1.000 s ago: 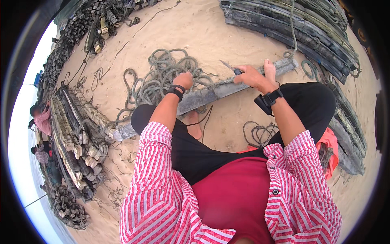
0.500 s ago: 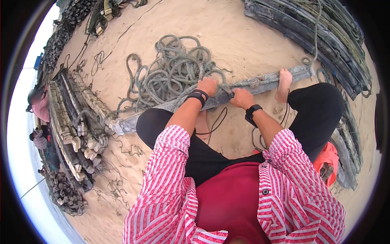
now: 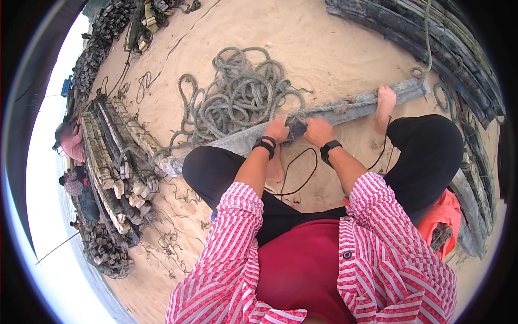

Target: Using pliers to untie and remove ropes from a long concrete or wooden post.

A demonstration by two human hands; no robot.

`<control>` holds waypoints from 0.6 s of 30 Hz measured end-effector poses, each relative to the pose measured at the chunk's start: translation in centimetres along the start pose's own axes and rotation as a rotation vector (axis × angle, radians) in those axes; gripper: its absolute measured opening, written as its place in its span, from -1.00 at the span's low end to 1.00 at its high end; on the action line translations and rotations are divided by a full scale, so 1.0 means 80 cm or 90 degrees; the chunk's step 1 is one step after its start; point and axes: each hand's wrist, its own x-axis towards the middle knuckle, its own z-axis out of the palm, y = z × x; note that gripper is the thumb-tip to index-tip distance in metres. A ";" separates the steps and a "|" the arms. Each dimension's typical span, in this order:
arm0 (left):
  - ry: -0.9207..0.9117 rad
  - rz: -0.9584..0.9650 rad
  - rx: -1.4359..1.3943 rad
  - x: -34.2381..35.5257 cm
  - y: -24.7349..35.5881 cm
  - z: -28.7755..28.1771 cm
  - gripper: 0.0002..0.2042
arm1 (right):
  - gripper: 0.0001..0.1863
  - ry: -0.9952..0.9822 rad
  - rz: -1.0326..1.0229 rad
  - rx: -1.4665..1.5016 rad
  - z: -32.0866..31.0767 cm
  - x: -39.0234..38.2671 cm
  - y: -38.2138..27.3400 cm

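Note:
A long grey beam (image 3: pixel 233 143) lies across my folded legs and bare feet, with grey rope (image 3: pixel 362 98) along its top. My left hand (image 3: pixel 277 128) is closed on the rope at the middle of the beam, beside a dark patch. Just to its right my right hand (image 3: pixel 318 131) is closed at the same rope; what its fingers hold is hidden, and no blade shows. A tangled heap of grey rope (image 3: pixel 232 92) lies just beyond the beam. A thin black cord (image 3: pixel 298 190) loops on the sand below my hands.
Dark beams (image 3: pixel 410 38) are stacked at upper right, more (image 3: pixel 475 210) at right by a red bag (image 3: pixel 444 227). Bundled weathered bars (image 3: pixel 108 167) lie at left, where people (image 3: pixel 72 144) (image 3: pixel 74 185) sit. A pile of blocks (image 3: pixel 105 248) lies at lower left.
My right hand, which held a knife above the beam, has come down beside my left; the blade no longer shows. My left hand has moved from the rope heap onto the beam.

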 end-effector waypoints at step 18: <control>0.151 0.169 -0.117 -0.028 0.085 -0.190 -0.69 | -0.53 -0.092 0.043 0.095 -0.031 -0.002 0.030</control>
